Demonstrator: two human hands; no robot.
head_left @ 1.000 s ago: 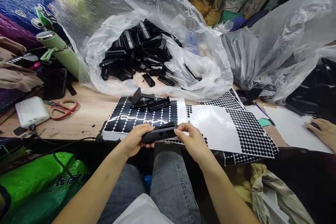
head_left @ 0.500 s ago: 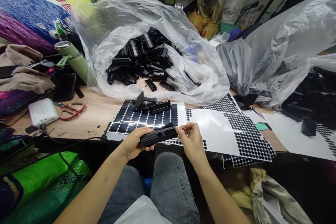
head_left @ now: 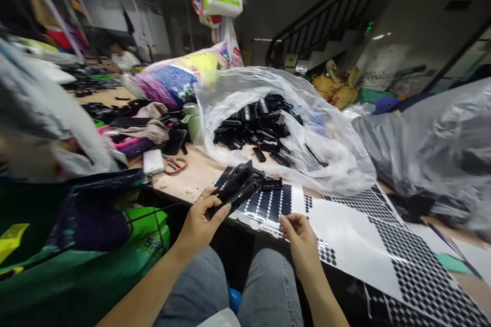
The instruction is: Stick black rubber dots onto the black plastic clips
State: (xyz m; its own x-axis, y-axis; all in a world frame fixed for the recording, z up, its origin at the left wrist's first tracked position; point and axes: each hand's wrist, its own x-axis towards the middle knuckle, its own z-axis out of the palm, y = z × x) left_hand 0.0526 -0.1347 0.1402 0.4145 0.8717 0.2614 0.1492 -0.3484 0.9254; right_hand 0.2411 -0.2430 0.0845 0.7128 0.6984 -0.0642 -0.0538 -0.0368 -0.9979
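My left hand [head_left: 201, 222] is closed around a long black plastic part [head_left: 241, 186], which looks folded open into two long halves. This part is raised in front of the bench edge, over a sheet of black stickers [head_left: 282, 199]. Beside the sheet's front edge is my right hand [head_left: 301, 237], thumb and fingertips pressed together. Whatever lies between those fingertips, if anything, is too small to make out. Another black plastic part [head_left: 271, 183] rests on the sheet, partly hidden behind the held one.
Behind the sheet a clear plastic bag [head_left: 345, 163] lies open around a heap of black parts [head_left: 261, 122]. Red-handled scissors [head_left: 175, 165], a white power bank [head_left: 153, 162] and a green bottle [head_left: 191, 121] stand left. Dotted sticker sheets [head_left: 414, 260] overhang the bench's right front.
My view has swung left and up. The black part has turned, its far end now pointing away, and appears opened out. My right hand has come away from it to the sheet's edge.
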